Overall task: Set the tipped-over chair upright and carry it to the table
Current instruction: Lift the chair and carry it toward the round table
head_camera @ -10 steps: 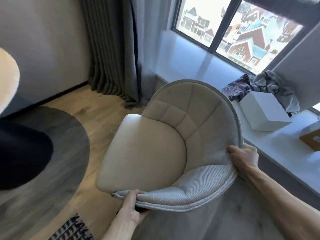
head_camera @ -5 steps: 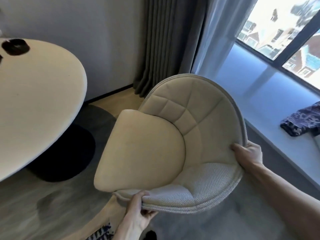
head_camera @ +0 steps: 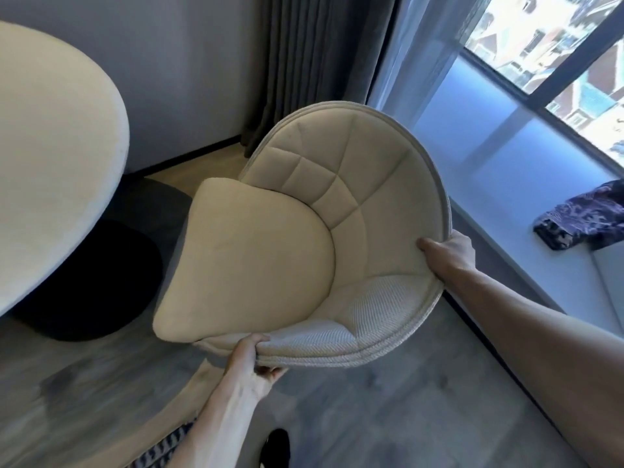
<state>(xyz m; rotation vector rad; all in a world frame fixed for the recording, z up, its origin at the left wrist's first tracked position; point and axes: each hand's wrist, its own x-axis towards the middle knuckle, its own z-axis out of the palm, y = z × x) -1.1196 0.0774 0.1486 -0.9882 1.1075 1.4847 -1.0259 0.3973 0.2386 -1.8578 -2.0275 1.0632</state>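
Grey floor (head_camera: pixel 388 417) under me, round white table (head_camera: pixel 57 157) now filling more of the left side than half a second ago, so the window (head_camera: pixel 557 62) has slid further right. Beige chair (head_camera: pixel 270 251) is upright, just beside the table. My left hand (head_camera: pixel 251 364) is clamped on the near rim, right hand (head_camera: pixel 449 251) wrapped round the backrest edge (chair legs are hidden under the seat).

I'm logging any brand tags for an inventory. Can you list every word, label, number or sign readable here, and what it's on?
None can be read. The chair, the table and the patterned cloth on the window ledge show no lettering; the cloth bears only a pattern.
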